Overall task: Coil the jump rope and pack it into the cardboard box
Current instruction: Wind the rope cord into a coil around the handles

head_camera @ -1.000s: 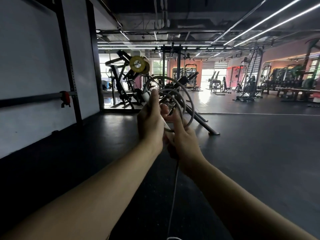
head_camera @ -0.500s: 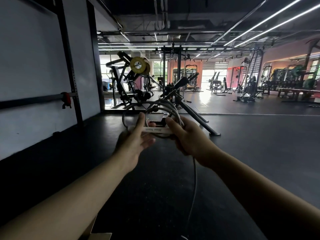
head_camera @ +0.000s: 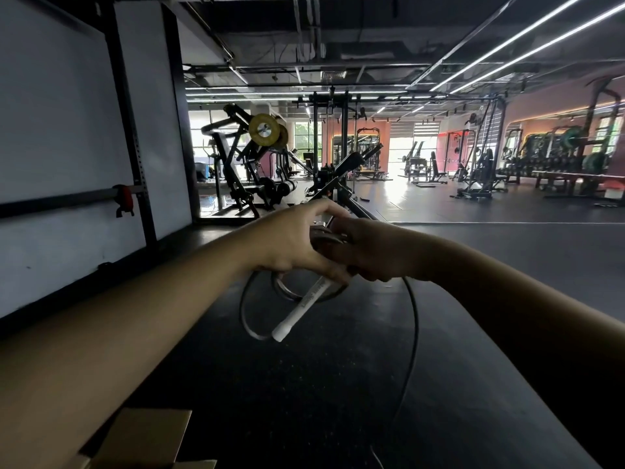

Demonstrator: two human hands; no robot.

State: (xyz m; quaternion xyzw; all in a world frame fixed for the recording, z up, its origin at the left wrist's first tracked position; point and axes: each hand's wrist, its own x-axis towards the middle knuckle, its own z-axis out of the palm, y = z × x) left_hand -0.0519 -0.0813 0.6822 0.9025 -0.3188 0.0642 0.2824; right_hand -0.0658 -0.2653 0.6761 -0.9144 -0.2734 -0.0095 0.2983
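Note:
Both my hands hold the jump rope in front of me, above the dark gym floor. My left hand [head_camera: 291, 242] is closed over the coiled grey loops [head_camera: 248, 299], which hang below it. A white handle [head_camera: 302, 308] sticks out down and to the left from under my hands. My right hand [head_camera: 368, 248] grips the bundle from the right, touching the left hand. A loose length of rope [head_camera: 411, 340] drops from the right hand toward the floor. A flap of the cardboard box [head_camera: 148, 434] shows at the bottom left, partly behind my left forearm.
A white wall with a black upright and a horizontal bar with a red clamp [head_camera: 125, 198] runs along the left. Weight machines [head_camera: 257, 164] stand ahead behind my hands, with more gym equipment [head_camera: 558, 164] at the far right. Black rubber floor [head_camera: 304, 384] lies below.
The coil has swung from upright above my hands to hanging below them. My hands have drawn closer together, the handle now points down-left, and the view has tilted down, showing more of the box.

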